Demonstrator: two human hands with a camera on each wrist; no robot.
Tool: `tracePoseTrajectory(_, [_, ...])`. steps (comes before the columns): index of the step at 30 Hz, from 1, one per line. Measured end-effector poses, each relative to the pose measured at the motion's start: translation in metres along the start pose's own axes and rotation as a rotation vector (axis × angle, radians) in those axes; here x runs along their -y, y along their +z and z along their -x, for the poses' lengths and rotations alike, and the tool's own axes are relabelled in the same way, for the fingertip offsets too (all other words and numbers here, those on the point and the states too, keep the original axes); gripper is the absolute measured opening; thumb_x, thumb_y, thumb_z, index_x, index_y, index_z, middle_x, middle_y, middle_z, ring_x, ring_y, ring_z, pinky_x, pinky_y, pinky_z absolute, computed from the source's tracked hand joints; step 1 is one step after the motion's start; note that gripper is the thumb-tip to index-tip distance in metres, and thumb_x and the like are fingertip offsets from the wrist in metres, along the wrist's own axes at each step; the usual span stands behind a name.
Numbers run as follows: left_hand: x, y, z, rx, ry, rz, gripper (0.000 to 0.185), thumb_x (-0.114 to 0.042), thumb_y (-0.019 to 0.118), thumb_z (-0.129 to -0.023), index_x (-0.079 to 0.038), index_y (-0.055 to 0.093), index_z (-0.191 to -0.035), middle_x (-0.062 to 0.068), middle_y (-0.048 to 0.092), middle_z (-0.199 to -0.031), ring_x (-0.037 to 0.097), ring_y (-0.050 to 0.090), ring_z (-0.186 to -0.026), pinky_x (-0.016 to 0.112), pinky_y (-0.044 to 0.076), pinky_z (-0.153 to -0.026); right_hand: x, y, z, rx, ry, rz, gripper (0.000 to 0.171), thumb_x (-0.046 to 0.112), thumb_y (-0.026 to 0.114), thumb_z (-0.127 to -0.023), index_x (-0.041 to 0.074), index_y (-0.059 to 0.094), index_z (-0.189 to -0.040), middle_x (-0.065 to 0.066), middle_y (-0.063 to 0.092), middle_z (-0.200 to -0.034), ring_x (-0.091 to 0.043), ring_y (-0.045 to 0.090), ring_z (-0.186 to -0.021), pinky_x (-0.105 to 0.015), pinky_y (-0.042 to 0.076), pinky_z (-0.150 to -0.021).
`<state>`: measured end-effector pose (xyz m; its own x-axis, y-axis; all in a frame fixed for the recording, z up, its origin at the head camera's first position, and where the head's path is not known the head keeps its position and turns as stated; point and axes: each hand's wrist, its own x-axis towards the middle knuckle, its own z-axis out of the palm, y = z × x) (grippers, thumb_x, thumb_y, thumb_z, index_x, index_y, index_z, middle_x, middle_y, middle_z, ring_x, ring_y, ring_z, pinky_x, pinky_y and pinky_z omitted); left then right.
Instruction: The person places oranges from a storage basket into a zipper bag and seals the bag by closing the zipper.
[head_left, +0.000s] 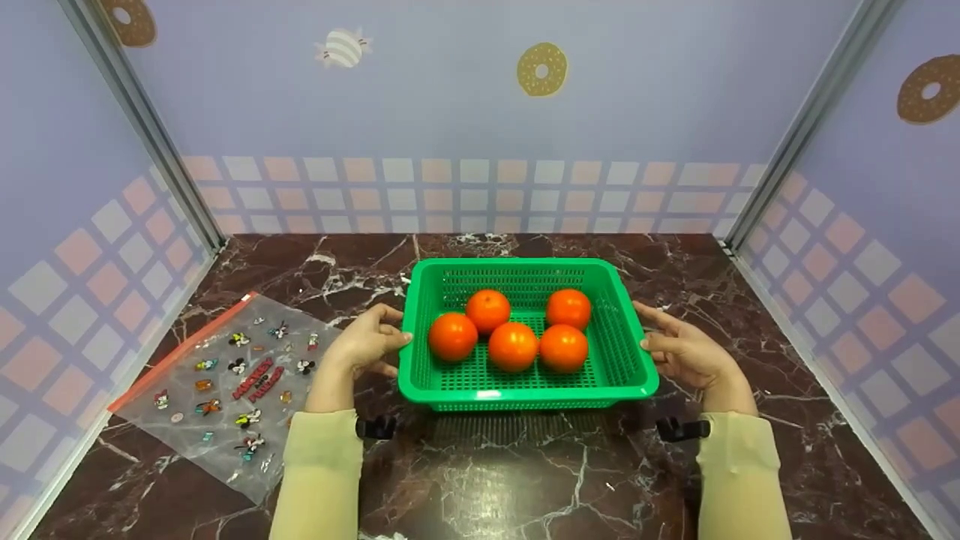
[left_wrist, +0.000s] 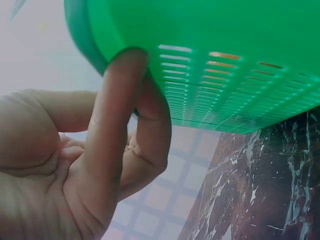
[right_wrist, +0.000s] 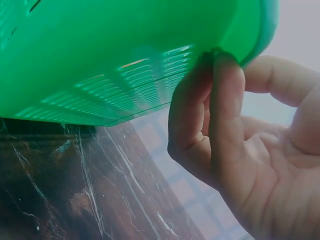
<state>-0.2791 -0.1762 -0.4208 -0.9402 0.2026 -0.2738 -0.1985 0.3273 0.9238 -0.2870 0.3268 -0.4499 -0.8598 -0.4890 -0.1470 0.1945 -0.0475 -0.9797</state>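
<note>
Five orange tomatoes point(head_left: 513, 346) sit loose in the green slotted basket point(head_left: 634, 375), which I hold just above the dark marble table point(head_left: 525, 480). My left hand point(head_left: 365, 343) grips its left rim, fingers point(left_wrist: 117, 125) curled under the lip. My right hand point(head_left: 686, 352) grips the right rim likewise. Left of me lies a flat zip bag point(head_left: 225, 390) printed with cartoon figures.
</note>
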Motion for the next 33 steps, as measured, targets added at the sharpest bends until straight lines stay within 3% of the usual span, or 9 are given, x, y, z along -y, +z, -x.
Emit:
tracePoseTrajectory(16, [0.0, 0.0, 0.0, -0.004, 0.005, -0.008, 0.048, -0.011, 0.061, -0.103, 0.001, 0.039, -0.145, 0.024, 0.066, -0.124, 0.02, 0.069, -0.095, 0.034, 0.062, -0.063, 0.0, -0.001, 0.002, 0.023, -0.006, -0.001, 0.085, -0.006, 0.053, -0.102, 0.006, -0.002, -0.166, -0.003, 0.075, -0.119, -0.014, 0.077, -0.096, -0.033, 0.063, -0.083])
tracePoseTrajectory(19, [0.001, -0.002, -0.001, 0.005, -0.003, -0.003, 0.048, -0.015, 0.058, -0.105, 0.002, 0.04, -0.146, 0.026, 0.062, -0.131, 0.025, 0.071, -0.1, 0.037, 0.064, -0.069, 0.0, -0.001, 0.002, 0.027, -0.003, -0.003, 0.085, -0.006, 0.052, -0.102, 0.007, -0.003, -0.166, -0.003, 0.075, -0.118, -0.014, 0.077, -0.095, -0.033, 0.063, -0.083])
tracePoseTrajectory(21, [0.002, -0.005, -0.002, -0.003, -0.004, -0.002, 0.049, -0.019, 0.054, -0.108, 0.005, 0.039, -0.148, 0.031, 0.058, -0.137, 0.035, 0.07, -0.109, 0.043, 0.064, -0.08, -0.001, -0.001, 0.002, 0.028, -0.003, -0.003, 0.085, -0.006, 0.052, -0.102, 0.007, -0.003, -0.166, -0.003, 0.075, -0.118, -0.014, 0.077, -0.095, -0.032, 0.063, -0.083])
tracePoseTrajectory(23, [0.003, -0.009, -0.002, -0.057, 0.004, -0.062, 0.052, -0.024, 0.05, -0.109, 0.007, 0.038, -0.149, 0.035, 0.052, -0.142, 0.044, 0.064, -0.121, 0.05, 0.06, -0.093, -0.001, -0.001, 0.001, 0.025, 0.001, 0.003, 0.085, -0.005, 0.052, -0.102, 0.008, -0.002, -0.166, -0.003, 0.075, -0.118, -0.014, 0.077, -0.095, -0.032, 0.063, -0.083])
tracePoseTrajectory(26, [0.009, -0.019, -0.003, -0.206, -0.004, -0.227, 0.058, -0.03, 0.047, -0.11, 0.01, 0.036, -0.149, 0.039, 0.045, -0.148, 0.052, 0.05, -0.137, 0.058, 0.045, -0.113, -0.001, -0.002, 0.001, 0.012, 0.007, 0.023, 0.086, -0.004, 0.054, -0.102, 0.009, -0.001, -0.167, -0.002, 0.075, -0.115, -0.013, 0.077, -0.092, -0.032, 0.063, -0.082])
tracePoseTrajectory(29, [0.018, -0.033, -0.003, -0.359, -0.107, -0.387, 0.068, -0.038, 0.046, -0.108, 0.011, 0.029, -0.153, 0.043, 0.033, -0.154, 0.058, 0.032, -0.146, 0.063, 0.027, -0.122, -0.001, -0.001, 0.001, -0.001, 0.012, 0.044, 0.086, -0.002, 0.056, -0.102, 0.01, 0.001, -0.167, 0.0, 0.076, -0.112, -0.013, 0.077, -0.09, -0.033, 0.063, -0.082])
tracePoseTrajectory(33, [0.037, -0.052, -0.003, -0.447, -0.298, -0.41, 0.084, -0.045, 0.042, -0.107, 0.014, 0.009, -0.157, 0.052, 0.004, -0.157, 0.068, -0.002, -0.149, 0.077, 0.008, -0.12, -0.001, -0.001, 0.002, -0.011, 0.009, 0.049, 0.086, -0.002, 0.057, -0.101, 0.01, 0.002, -0.167, -0.001, 0.076, -0.114, -0.014, 0.077, -0.093, -0.033, 0.063, -0.082])
